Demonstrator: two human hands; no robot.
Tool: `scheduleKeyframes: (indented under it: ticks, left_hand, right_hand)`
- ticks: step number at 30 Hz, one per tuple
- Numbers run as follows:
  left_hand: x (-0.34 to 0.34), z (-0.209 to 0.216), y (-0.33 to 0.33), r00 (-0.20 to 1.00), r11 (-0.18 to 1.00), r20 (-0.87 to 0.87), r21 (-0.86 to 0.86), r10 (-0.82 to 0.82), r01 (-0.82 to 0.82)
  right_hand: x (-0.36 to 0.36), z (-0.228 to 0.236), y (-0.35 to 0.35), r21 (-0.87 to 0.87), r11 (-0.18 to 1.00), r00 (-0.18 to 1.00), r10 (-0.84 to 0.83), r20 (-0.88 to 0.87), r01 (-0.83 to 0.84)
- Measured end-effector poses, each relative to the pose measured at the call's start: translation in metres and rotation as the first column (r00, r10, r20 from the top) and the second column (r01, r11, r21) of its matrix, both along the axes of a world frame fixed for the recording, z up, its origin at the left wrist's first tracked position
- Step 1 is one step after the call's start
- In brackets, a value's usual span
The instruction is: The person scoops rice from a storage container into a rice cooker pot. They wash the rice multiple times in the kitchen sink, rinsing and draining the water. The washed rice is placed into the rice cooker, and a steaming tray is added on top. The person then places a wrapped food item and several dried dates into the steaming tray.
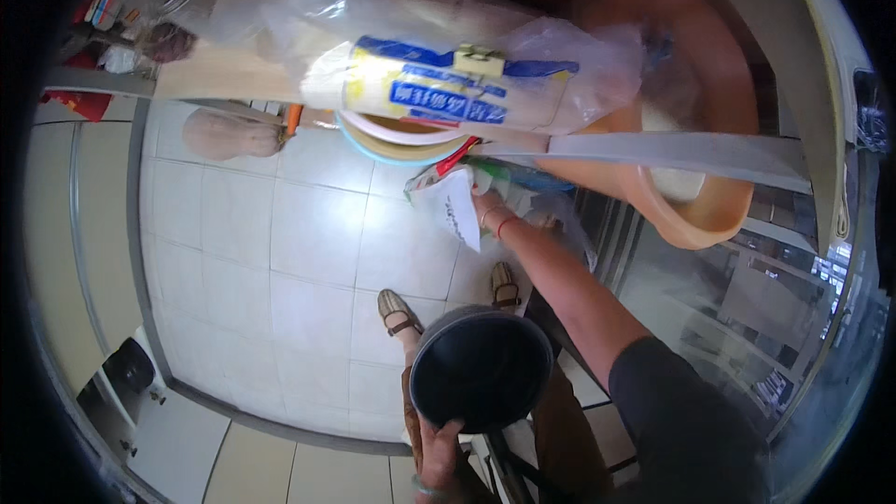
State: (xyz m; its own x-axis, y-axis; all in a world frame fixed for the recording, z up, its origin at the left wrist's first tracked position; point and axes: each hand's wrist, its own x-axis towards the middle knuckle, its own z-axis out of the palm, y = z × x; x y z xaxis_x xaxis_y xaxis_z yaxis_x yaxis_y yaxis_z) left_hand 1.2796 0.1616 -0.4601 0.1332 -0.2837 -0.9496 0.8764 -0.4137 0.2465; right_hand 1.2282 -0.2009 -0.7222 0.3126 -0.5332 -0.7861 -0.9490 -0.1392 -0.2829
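Observation:
My left hand [437, 453] grips the near rim of a round dark pot [481, 369], its thumb over the edge. The pot is tilted with its mouth toward me, and its inside looks dark and bare. My right arm reaches forward to below the shelf edge. There my right hand [487, 207] is closed at the edge of a white bag [448, 210] with green and red parts. The fingertips are partly hidden by the bag. Beside the bag, under the shelf, stand stacked basins [401, 151] with a light-blue rim.
A shelf [653, 151] crosses in front of me, bearing a plastic-wrapped package [439, 84] with blue and yellow print. An orange tub [691, 233] sits to the right. A tied pinkish bag [229, 135] lies on the tiled floor [308, 252]. A glass-fronted cabinet [737, 317] borders the right.

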Motion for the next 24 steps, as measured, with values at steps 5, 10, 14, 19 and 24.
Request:
scheduleKeyframes:
  ticks: [5,10,14,19,24]
  left_hand:
    - [0.004,0.001,-0.014,0.994,0.996,0.110,-0.087,0.020,-0.011]
    - [0.016,0.007,-0.012,0.990,0.997,0.131,-0.040,-0.056,0.062]
    - [0.008,0.000,-0.008,0.989,0.992,0.127,-0.115,0.075,-0.060]
    - [0.006,0.009,-0.008,0.993,0.988,0.110,-0.148,0.052,-0.036]
    - [0.003,0.019,-0.010,0.991,0.976,0.097,-0.204,0.096,-0.074]
  right_hand:
    - [-0.001,-0.009,0.008,-0.048,0.998,0.998,-0.038,-0.057,0.035]
    - [0.001,-0.011,0.019,-0.101,0.993,0.995,-0.060,-0.074,0.052]
    - [0.003,-0.006,0.017,-0.262,0.965,0.998,-0.011,-0.055,-0.004]
    - [-0.018,0.021,0.031,-0.637,0.475,0.780,0.510,-0.362,-0.606]
    - [-0.033,0.077,0.027,-0.772,0.320,0.718,0.653,-0.240,-0.550]
